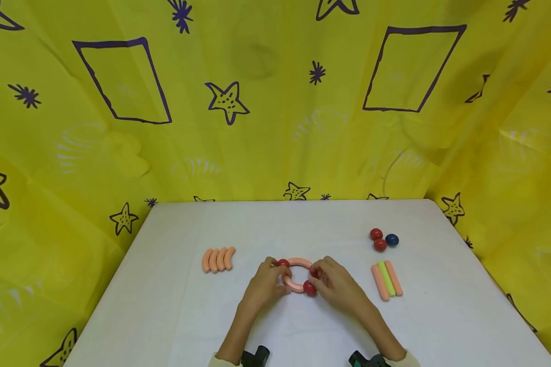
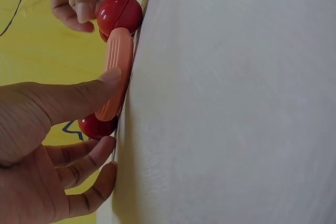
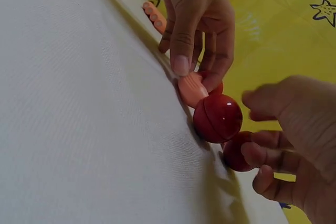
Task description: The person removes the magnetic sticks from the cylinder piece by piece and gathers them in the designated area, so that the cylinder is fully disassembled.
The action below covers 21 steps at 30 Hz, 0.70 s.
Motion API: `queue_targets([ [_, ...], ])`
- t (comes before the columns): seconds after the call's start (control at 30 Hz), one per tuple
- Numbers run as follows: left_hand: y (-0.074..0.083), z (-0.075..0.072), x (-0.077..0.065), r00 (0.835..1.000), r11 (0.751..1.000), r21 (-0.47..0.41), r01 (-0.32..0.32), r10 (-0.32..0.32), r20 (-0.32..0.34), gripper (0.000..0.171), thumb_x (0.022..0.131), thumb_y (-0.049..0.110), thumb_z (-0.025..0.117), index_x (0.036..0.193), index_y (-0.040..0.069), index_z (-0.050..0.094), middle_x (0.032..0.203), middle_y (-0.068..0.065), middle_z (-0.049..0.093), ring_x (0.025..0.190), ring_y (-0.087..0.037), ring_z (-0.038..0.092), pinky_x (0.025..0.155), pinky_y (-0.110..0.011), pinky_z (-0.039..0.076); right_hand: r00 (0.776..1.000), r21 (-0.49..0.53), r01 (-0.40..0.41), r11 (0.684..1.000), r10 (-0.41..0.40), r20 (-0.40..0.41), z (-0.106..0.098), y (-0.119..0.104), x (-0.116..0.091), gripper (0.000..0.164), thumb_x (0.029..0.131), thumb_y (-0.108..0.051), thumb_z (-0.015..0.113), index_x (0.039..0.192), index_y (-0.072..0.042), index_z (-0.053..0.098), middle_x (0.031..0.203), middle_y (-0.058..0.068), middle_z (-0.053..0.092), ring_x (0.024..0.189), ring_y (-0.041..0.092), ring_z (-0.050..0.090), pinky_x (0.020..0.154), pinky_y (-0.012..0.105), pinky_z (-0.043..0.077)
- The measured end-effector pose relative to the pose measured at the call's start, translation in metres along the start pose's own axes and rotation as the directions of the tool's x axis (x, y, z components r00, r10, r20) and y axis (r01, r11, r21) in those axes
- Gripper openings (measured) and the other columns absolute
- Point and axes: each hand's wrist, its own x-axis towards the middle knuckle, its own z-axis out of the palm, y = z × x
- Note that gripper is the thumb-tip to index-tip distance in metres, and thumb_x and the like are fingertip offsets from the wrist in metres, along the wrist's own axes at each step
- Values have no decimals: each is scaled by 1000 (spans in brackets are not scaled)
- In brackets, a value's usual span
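A ring of peach curved sticks (image 1: 300, 261) and glossy red balls lies on the table between both hands. My left hand (image 1: 265, 285) grips the ring's left side. Its thumb presses the grooved face of the near curved stick (image 2: 119, 56), and its fingers are behind, by the left red ball (image 1: 282, 262). At the ring's right side, my right hand (image 1: 340, 288) has curled fingers against a red ball (image 3: 237, 151), partly hidden by the hand. Another red ball (image 3: 218, 119) sits at the end of the near curved stick, its surface just apart from the right thumb.
Several peach curved sticks (image 1: 218, 259) lie in a row at the left. At the right are two red balls (image 1: 380, 245), a dark blue ball (image 1: 392, 239), two straight peach sticks (image 1: 380, 282) and a green stick (image 1: 386, 279). A yellow patterned curtain (image 1: 275, 127) surrounds the white table (image 1: 174, 219).
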Motion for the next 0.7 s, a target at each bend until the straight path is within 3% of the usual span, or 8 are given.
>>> queue_targets([
  [0.13,2,-1,-1,1000,1000,9,-5,5,-19,23,75,22,84,92,16,70,118,-16,54,105,-30,56,72,-42,54,979,-18,173,985,-170,115,0,-1,-2,21,86,-19,74,105,-13,68,101,-6,58,79,1,51,69,18,47],
  [0.3,4,-1,-2,1000,1000,-2,-15,15,-27,21,74,19,84,90,15,70,120,-16,53,104,-30,55,70,-40,53,969,-54,185,981,-173,178,2,-7,-3,23,85,-16,71,108,-12,67,108,-4,61,87,5,54,74,21,50],
  [0.47,4,-1,-2,999,1000,10,-18,18,-33,21,74,21,85,89,15,71,119,-17,54,104,-30,56,69,-40,54,974,-95,166,982,-149,171,6,-11,-4,24,82,-13,69,106,-10,66,102,-2,60,82,7,54,70,21,50],
  [0.7,3,0,-1,999,1000,25,-9,10,-39,19,74,20,85,87,15,71,117,-17,56,104,-31,57,69,-41,55,975,-173,217,961,-206,80,17,-12,-4,20,75,-10,70,94,-11,67,91,-4,56,69,4,45,61,17,39],
])
